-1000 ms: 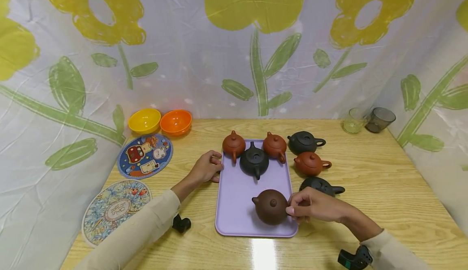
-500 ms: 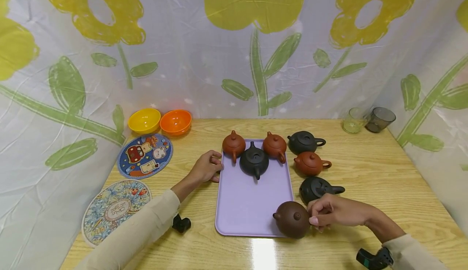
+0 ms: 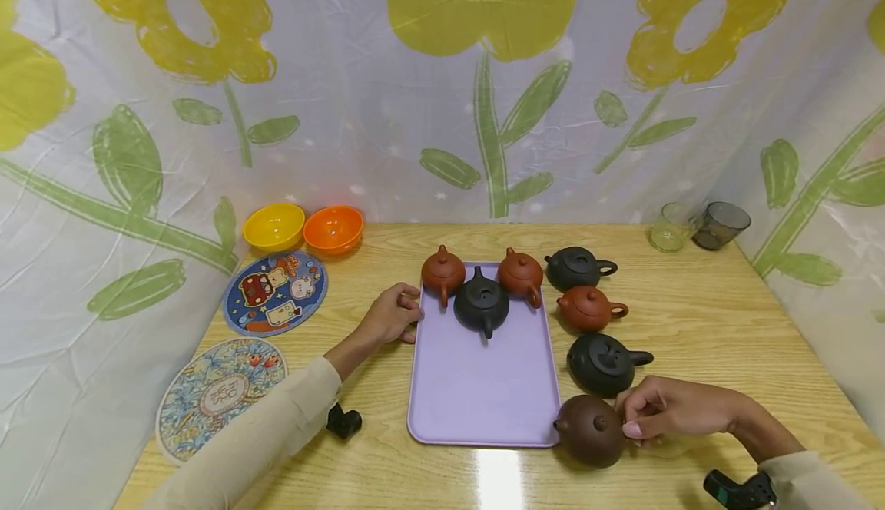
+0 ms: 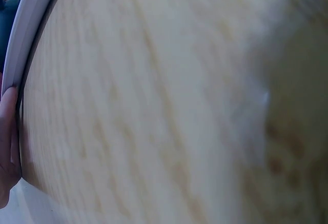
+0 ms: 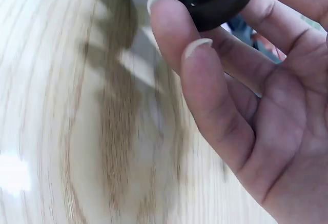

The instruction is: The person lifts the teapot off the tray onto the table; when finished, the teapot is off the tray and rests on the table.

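Note:
In the head view my right hand (image 3: 681,408) grips the handle of a dark brown teapot (image 3: 591,432), held at the tray's front right corner, spout to the left. The right wrist view shows curled fingers around the dark handle (image 5: 223,8). My left hand (image 3: 390,316) holds the left edge of a lilac tray (image 3: 484,395); in the left wrist view its fingers (image 4: 7,116) meet the tray rim. At the tray's far end stand two red-brown teapots, one left (image 3: 442,272) and one right (image 3: 520,273), with a black teapot (image 3: 481,304) between them.
Right of the tray, a column holds a black teapot (image 3: 577,267), a red-brown teapot (image 3: 588,309) and another black teapot (image 3: 600,364). Two glasses (image 3: 720,226) stand at the back right. Yellow (image 3: 274,227) and orange (image 3: 334,230) bowls and two round mats (image 3: 221,391) lie left.
My right hand has carried the brown teapot from over the tray's front right area, rightward and nearer, past the tray's edge. My left hand and the tray have stayed put.

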Demonstrator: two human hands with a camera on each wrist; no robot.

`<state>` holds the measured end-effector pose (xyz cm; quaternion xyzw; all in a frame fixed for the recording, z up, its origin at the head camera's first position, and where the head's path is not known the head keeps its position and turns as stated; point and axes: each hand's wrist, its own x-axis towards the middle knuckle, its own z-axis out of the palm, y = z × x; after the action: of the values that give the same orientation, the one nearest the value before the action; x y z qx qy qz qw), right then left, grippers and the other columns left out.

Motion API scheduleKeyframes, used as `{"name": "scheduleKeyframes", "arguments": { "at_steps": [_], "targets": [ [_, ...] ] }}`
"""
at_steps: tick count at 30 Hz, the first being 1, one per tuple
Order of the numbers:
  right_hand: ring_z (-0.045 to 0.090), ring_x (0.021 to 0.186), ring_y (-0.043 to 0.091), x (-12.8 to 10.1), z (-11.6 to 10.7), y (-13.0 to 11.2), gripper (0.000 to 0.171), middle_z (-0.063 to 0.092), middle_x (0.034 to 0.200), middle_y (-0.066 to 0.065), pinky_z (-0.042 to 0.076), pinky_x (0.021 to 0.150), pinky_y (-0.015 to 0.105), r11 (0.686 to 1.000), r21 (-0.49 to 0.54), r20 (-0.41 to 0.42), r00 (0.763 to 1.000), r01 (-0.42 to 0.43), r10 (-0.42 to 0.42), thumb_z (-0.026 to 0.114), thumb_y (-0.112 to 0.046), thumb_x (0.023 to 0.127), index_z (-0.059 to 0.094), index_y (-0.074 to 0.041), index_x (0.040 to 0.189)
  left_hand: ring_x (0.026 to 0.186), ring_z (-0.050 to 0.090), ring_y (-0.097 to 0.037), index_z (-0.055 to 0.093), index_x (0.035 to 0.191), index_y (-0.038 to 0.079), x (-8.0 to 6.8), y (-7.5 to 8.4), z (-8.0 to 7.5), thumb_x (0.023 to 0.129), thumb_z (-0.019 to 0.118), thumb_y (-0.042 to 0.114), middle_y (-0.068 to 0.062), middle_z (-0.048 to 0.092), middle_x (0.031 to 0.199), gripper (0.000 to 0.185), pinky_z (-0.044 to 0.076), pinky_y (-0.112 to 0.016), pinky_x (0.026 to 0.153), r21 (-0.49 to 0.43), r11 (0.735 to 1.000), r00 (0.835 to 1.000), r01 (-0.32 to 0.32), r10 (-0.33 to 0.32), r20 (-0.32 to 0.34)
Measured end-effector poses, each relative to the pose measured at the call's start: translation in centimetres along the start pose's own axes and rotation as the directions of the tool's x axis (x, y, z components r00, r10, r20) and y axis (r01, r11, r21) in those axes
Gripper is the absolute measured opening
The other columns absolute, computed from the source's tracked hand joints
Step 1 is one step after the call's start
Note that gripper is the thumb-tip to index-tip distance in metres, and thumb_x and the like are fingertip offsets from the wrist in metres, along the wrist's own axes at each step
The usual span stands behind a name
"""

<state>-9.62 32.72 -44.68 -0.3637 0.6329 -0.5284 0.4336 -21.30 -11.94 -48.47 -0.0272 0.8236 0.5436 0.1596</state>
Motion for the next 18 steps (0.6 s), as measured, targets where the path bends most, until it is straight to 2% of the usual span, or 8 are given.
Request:
{"name": "scheduleKeyframes", "arguments": {
  "at_steps": [2, 7, 9, 14, 18],
  "targets": [
    [0.053, 0.080, 0.001, -0.4, -0.2, 0.2, 0.019, 0.050, 0.089, 0.024, 0.051, 0.066, 0.018, 1.000, -0.003, 0.007, 1.000, 0.011, -0.011, 0.047, 0.007, 0.101, 0.063, 0.005, 0.090, 0.076, 0.062, -0.018, 0.055, 0.130, 0.005, 0.0, 0.0, 0.0, 0.094, 0.065, 0.002, -0.013, 0.059, 0.104, 0.038, 0.063, -0.033, 0.055, -0.001, 1.000, 1.000, 0.001, -0.001, 0.000],
    [0.054, 0.080, 0.001, -1.3, -0.6, 0.5, 0.021, 0.049, 0.090, 0.031, 0.050, 0.069, 0.013, 0.994, 0.022, -0.019, 0.994, -0.111, 0.111, 0.049, 0.003, 0.102, 0.064, 0.008, 0.089, 0.077, 0.062, -0.018, 0.054, 0.130, 0.004, 0.0, 0.0, -0.1, 0.094, 0.065, 0.001, -0.013, 0.059, 0.104, 0.038, 0.063, -0.033, 0.055, -0.007, 1.000, 1.000, 0.001, -0.001, 0.001],
    [0.054, 0.081, 0.000, -1.5, -0.7, 0.8, 0.022, 0.049, 0.091, 0.032, 0.053, 0.069, 0.014, 0.993, 0.033, -0.023, 0.994, -0.109, 0.110, 0.048, 0.003, 0.102, 0.064, 0.009, 0.090, 0.077, 0.062, -0.018, 0.054, 0.130, 0.004, 0.0, 0.0, -0.1, 0.094, 0.065, 0.001, -0.014, 0.059, 0.104, 0.038, 0.063, -0.033, 0.055, -0.013, 1.000, 1.000, 0.003, -0.003, 0.002],
    [0.058, 0.083, -0.001, -2.1, -0.9, 1.6, 0.022, 0.052, 0.090, 0.026, 0.058, 0.067, 0.021, 0.999, 0.047, -0.010, 1.000, -0.018, 0.019, 0.044, 0.006, 0.102, 0.064, 0.009, 0.093, 0.078, 0.063, -0.019, 0.055, 0.130, 0.004, -0.1, 0.1, 0.0, 0.094, 0.066, 0.002, -0.014, 0.059, 0.105, 0.038, 0.063, -0.033, 0.055, -0.011, 1.000, 1.000, 0.000, 0.000, 0.001],
    [0.060, 0.083, 0.000, -2.4, -1.1, 2.0, 0.022, 0.054, 0.091, 0.025, 0.057, 0.065, 0.019, 0.998, 0.053, -0.021, 0.999, -0.032, 0.033, 0.043, 0.006, 0.102, 0.063, 0.008, 0.095, 0.080, 0.063, -0.019, 0.056, 0.129, 0.005, 0.0, 0.1, 0.1, 0.094, 0.066, 0.003, -0.014, 0.060, 0.106, 0.037, 0.064, -0.034, 0.055, -0.012, 1.000, 1.000, 0.003, -0.003, -0.005]
  ]
}}
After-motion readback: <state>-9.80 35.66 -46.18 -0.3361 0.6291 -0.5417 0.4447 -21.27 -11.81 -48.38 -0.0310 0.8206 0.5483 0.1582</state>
